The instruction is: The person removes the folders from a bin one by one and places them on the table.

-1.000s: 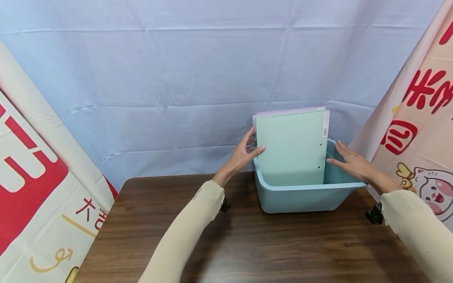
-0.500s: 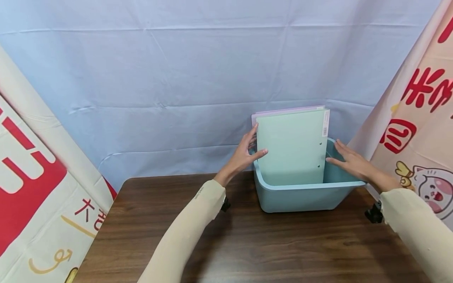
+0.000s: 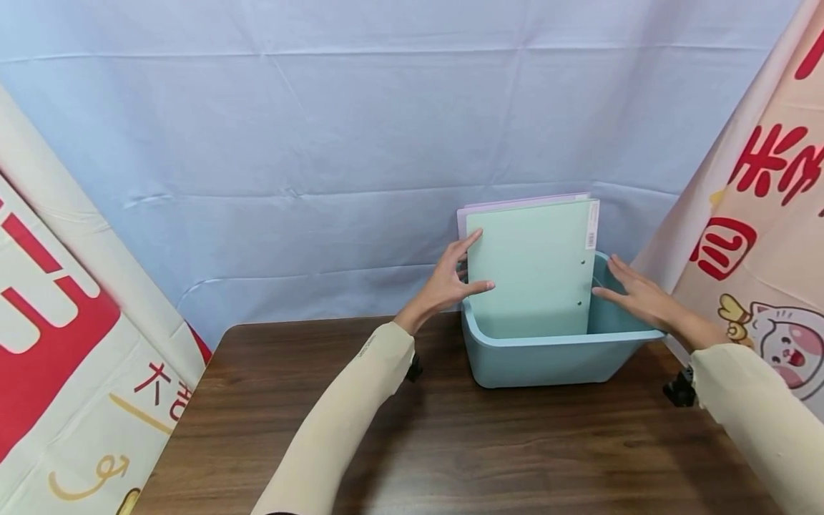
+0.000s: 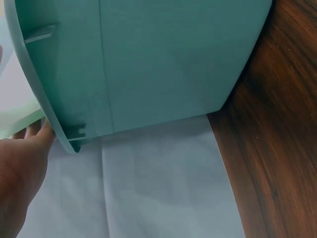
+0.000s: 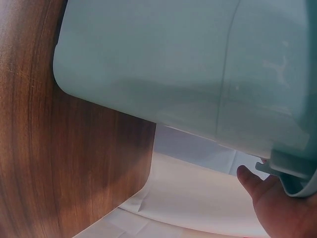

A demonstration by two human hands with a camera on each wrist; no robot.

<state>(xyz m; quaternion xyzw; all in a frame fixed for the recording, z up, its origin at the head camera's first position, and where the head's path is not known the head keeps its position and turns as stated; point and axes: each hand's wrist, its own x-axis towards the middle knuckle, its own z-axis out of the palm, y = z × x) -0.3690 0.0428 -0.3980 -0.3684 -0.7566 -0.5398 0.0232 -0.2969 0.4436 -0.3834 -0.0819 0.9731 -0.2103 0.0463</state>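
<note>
A light blue plastic bin (image 3: 547, 363) holds a mint-green folder (image 3: 528, 272) standing upright, with a lilac folder (image 3: 461, 222) behind it. My left hand (image 3: 444, 280) is at the left edge of the green folder, index finger and thumb spread across its front; the other fingers are partly hidden. In the left wrist view, the left hand (image 4: 22, 168) reaches up beside the bin's rim (image 4: 42, 94). My right hand (image 3: 640, 293) lies over the bin's right end, fingers extended and thumb pointing inward. Part of the right hand (image 5: 285, 210) shows beside the rim in the right wrist view.
The bin stands on a dark wooden table (image 3: 515, 443) near its back edge. A pale blue cloth (image 3: 322, 143) hangs behind. Printed cloths hang at the left (image 3: 58, 343) and right (image 3: 759, 214), the right one close to my right hand.
My left hand has shifted right, its index finger moving from the folder's left edge onto its front. The right hand and bin stay nearly still.
</note>
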